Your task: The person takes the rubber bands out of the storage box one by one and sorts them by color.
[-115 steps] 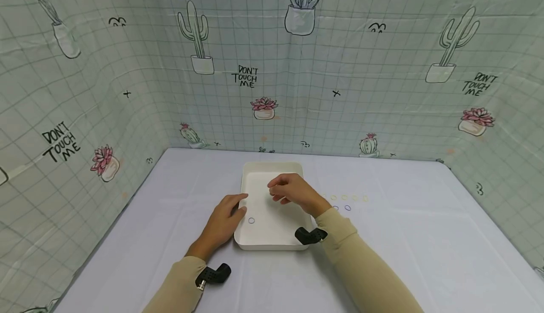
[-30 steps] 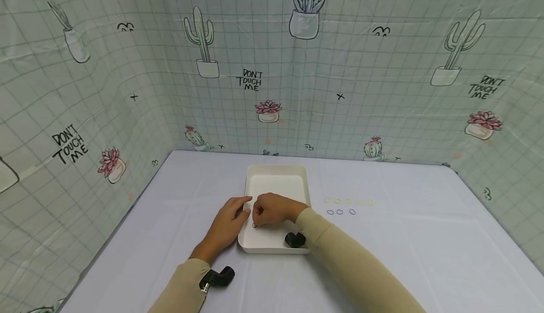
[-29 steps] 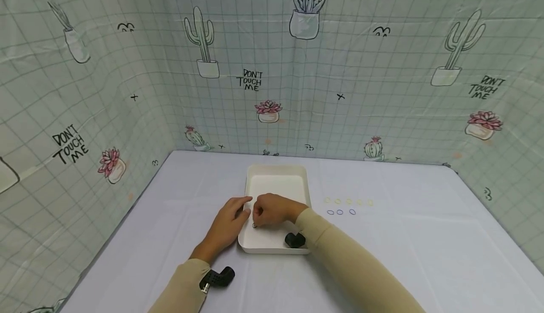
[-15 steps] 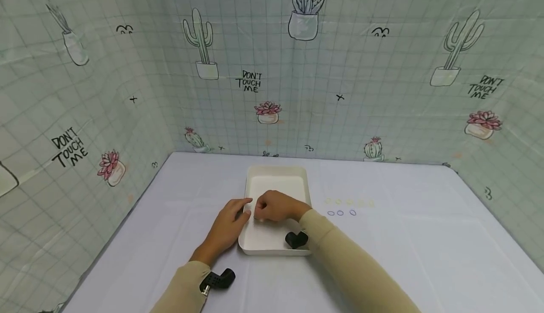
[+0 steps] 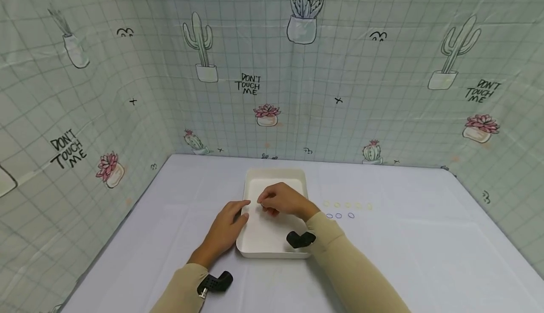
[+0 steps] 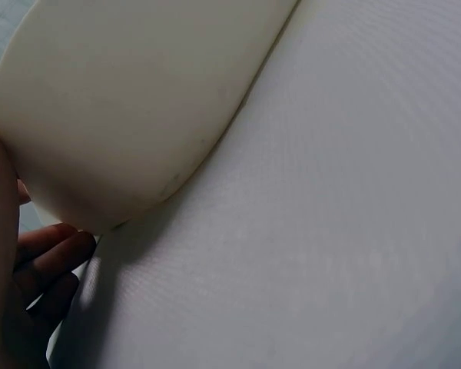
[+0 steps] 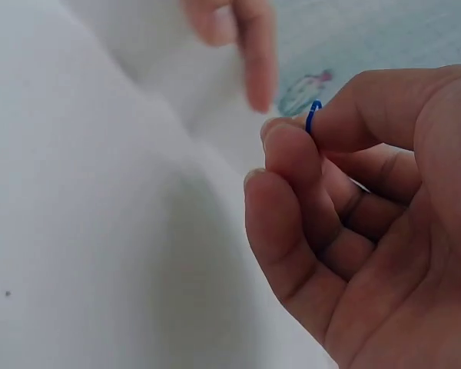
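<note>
1. The right hand (image 5: 284,200) hovers over the middle of the white tray (image 5: 297,176), fingers curled together.
2. In the right wrist view, that hand (image 7: 369,231) pinches a small blue ring (image 7: 313,117) between thumb and forefinger; only a thin arc of the ring shows above the fingertips.
3. The ring is held up off the tray floor, at the tip of the hand, on the side toward the left hand.
4. The left hand (image 5: 227,223) rests against the tray's left rim, fingers fairly straight and together, thumb toward the rim.
5. In the left wrist view, the fingers (image 6: 50,254) of the left hand lie on the table (image 6: 330,231) just beside the tray's rounded outer wall (image 6: 123,100), touching it.
6. On the table (image 5: 403,247) to the right of the tray lie a row of yellow rings (image 5: 347,205) and, nearer the person, a row of three blue rings (image 5: 339,215), well apart from both hands.
7. A black wrist mount (image 5: 301,239) sits on the right sleeve above the tray's near corner.
</note>
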The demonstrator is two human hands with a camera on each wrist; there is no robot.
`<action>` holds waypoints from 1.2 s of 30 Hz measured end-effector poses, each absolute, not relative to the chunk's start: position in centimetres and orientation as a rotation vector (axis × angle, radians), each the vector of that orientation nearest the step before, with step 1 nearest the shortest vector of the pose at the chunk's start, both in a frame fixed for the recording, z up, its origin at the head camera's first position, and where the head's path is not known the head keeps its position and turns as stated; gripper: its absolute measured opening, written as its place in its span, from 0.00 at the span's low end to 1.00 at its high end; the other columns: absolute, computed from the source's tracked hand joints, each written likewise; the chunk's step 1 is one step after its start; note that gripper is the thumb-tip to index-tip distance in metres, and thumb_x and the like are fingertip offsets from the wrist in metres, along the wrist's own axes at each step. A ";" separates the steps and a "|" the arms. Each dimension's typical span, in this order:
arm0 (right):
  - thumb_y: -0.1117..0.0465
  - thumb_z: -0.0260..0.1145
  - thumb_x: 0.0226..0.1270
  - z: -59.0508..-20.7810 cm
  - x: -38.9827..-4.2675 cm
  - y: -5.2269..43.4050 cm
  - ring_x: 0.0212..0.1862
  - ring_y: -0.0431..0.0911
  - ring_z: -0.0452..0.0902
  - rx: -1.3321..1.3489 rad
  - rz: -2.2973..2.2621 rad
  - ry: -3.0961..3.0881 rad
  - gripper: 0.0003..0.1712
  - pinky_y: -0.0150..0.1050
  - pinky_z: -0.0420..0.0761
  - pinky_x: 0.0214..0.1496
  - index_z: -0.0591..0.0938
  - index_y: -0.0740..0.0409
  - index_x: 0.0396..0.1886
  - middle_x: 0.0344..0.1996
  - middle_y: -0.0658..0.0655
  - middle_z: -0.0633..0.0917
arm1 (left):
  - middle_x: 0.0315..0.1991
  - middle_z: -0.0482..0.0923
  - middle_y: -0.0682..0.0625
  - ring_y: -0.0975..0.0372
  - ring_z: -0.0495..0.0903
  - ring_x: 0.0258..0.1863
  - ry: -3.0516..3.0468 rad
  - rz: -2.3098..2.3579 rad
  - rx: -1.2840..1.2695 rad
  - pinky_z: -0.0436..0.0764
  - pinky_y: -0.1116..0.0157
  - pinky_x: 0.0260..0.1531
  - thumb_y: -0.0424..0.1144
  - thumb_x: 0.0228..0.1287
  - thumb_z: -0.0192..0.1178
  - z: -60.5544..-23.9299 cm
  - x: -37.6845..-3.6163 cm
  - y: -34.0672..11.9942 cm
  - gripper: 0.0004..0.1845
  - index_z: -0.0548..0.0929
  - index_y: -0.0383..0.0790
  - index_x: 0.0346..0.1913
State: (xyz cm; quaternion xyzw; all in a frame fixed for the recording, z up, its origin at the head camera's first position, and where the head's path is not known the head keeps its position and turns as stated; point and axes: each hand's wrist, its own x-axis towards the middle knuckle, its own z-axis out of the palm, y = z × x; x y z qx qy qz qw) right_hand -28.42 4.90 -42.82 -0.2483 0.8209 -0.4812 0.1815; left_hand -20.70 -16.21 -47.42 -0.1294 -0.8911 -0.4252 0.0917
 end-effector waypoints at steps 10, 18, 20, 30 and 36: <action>0.64 0.60 0.71 -41.3 -26.7 8.0 0.29 0.46 0.79 -0.495 -1.696 2.340 0.13 0.40 0.84 0.36 0.85 0.69 0.46 0.30 0.58 0.84 | 0.62 0.75 0.45 0.52 0.71 0.66 -2.657 -1.278 -0.385 0.68 0.48 0.66 0.40 0.75 0.56 -47.5 -20.8 -15.7 0.20 0.78 0.43 0.66; 0.65 0.60 0.71 -42.0 -25.6 9.5 0.29 0.46 0.79 -0.373 -1.868 2.325 0.14 0.38 0.83 0.36 0.84 0.71 0.47 0.30 0.58 0.84 | 0.62 0.75 0.46 0.51 0.71 0.66 -2.646 -1.295 -0.397 0.67 0.46 0.66 0.43 0.76 0.54 -47.9 -20.5 -15.7 0.21 0.77 0.43 0.67; 0.65 0.60 0.72 -42.2 -25.4 9.8 0.29 0.46 0.78 -0.356 -1.904 2.304 0.14 0.38 0.83 0.35 0.84 0.72 0.47 0.30 0.58 0.84 | 0.61 0.75 0.47 0.51 0.71 0.66 -2.651 -1.291 -0.378 0.67 0.46 0.65 0.43 0.76 0.54 -48.2 -20.3 -15.9 0.21 0.78 0.43 0.67; 0.63 0.60 0.74 -42.7 -24.9 13.5 0.30 0.48 0.77 -0.246 -1.944 2.396 0.14 0.38 0.82 0.36 0.83 0.71 0.48 0.30 0.59 0.83 | 0.63 0.74 0.46 0.51 0.69 0.68 -2.653 -1.312 -0.380 0.66 0.45 0.66 0.45 0.77 0.54 -47.8 -20.6 -16.3 0.22 0.76 0.44 0.68; 0.62 0.60 0.74 -42.8 -24.2 16.2 0.31 0.48 0.77 -0.193 -1.936 2.430 0.15 0.39 0.83 0.36 0.82 0.72 0.49 0.31 0.61 0.82 | 0.63 0.74 0.46 0.51 0.69 0.67 -2.656 -1.310 -0.385 0.66 0.46 0.67 0.43 0.77 0.54 -47.5 -20.8 -16.2 0.21 0.77 0.44 0.68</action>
